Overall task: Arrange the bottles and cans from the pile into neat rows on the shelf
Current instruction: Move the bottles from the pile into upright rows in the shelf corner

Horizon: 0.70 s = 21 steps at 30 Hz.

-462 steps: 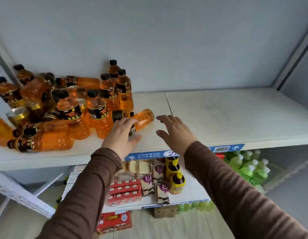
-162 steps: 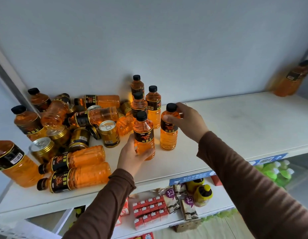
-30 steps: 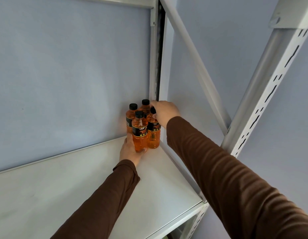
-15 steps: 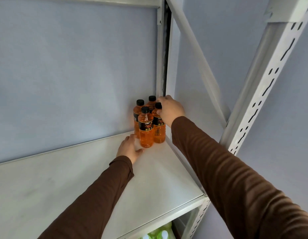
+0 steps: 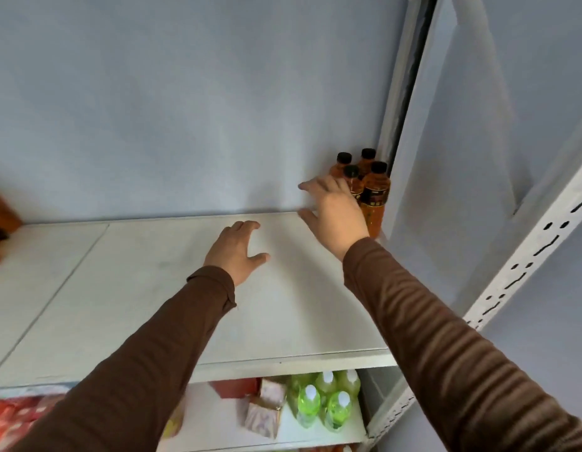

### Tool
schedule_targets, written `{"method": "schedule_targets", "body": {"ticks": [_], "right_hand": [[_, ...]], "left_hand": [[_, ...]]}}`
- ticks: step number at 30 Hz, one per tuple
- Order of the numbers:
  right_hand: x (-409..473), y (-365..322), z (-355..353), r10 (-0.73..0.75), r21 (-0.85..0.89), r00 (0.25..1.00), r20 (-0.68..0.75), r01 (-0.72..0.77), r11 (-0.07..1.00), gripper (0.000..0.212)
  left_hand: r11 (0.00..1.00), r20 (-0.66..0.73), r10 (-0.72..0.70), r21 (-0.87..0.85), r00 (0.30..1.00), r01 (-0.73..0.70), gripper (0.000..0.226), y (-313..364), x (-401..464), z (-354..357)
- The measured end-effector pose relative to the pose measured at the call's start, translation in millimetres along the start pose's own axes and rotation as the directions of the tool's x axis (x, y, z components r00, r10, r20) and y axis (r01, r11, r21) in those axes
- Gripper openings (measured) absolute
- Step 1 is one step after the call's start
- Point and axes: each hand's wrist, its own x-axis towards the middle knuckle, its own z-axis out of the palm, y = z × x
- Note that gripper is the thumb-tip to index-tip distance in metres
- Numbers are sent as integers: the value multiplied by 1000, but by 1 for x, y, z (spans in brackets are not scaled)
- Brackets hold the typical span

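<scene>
Neither hand held anything. Her left hand hung palm-down over the middle of the shelf, fingers loosely spread. Her right hand was raised just in front of the bottles, fingers straight and apart; whether it brushed the nearest one I could not tell.

Four bottles stood upright in the shelf's back right corner, packed two by two against the wall and the upright post. At the far left edge, blurred orange shapes showed, likely part of the pile, well apart from the standing group.

Filled with orange drink, each bottle looked fairly heavy for its width, stiff in the wall, smooth and somewhat slippery. Tall and narrow, they would tip easily if knocked near the cap. I'd judge the best hold to be around the labelled waist, or at the shoulder when setting one down among neighbours. On the lower shelf sat green bottles and packets.
</scene>
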Motion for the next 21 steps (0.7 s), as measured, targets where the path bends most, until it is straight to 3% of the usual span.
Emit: {"method": "schedule_targets", "body": {"ticks": [9,21], "right_hand": [[-33,-121,49,-110,84,983,146,99,992,51],[-87,-371,110,-239,140,951,197,214,967,55]], "left_hand": [[990,-78,-89,99,993,97,63,-86,-98,-75],[939,-148,-191,260,970,224,64,-262,-283,-204]]}}
